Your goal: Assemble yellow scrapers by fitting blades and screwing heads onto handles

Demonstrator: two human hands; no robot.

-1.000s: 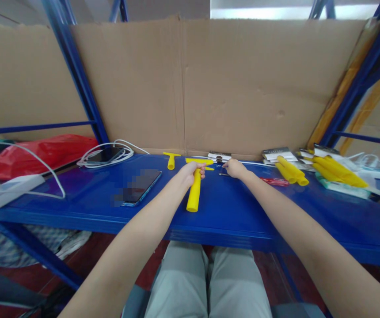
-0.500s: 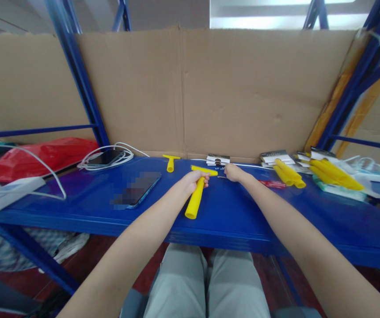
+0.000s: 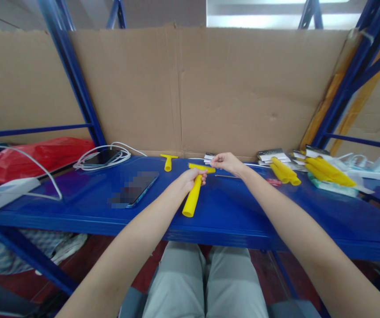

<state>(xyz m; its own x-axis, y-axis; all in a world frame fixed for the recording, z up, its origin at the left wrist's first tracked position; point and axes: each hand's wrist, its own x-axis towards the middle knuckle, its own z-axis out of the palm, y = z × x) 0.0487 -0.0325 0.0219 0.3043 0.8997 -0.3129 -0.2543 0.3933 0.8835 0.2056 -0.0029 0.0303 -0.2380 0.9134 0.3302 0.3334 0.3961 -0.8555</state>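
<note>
My left hand (image 3: 195, 176) is wrapped round a yellow T-shaped plastic handle (image 3: 192, 198), its hollow stem pointing toward me and its crossbar at the far end. Close to the right end of that crossbar, my right hand (image 3: 226, 163) has thumb and fingers pinched together. Whatever sits in this pinch is too small to name. Under my right wrist lies a thin metal rod (image 3: 228, 176); farther right is something red and clear (image 3: 274, 181), perhaps its handle. A second yellow T-shaped piece (image 3: 168, 162) stands near the cardboard.
A phone (image 3: 137, 190) lies on the blue table (image 3: 236, 216) to the left. Coiled white cable (image 3: 123, 155) and a red bag (image 3: 40, 157) are farther left. Yellow tubes (image 3: 284, 172) and more yellow pieces (image 3: 329, 172) lie right. Cardboard (image 3: 226, 92) closes the back.
My right hand has lifted off the tabletop and moved toward the crossbar's right end, its fingers pinched. My left hand keeps its hold on the yellow handle. The view has shifted slightly.
</note>
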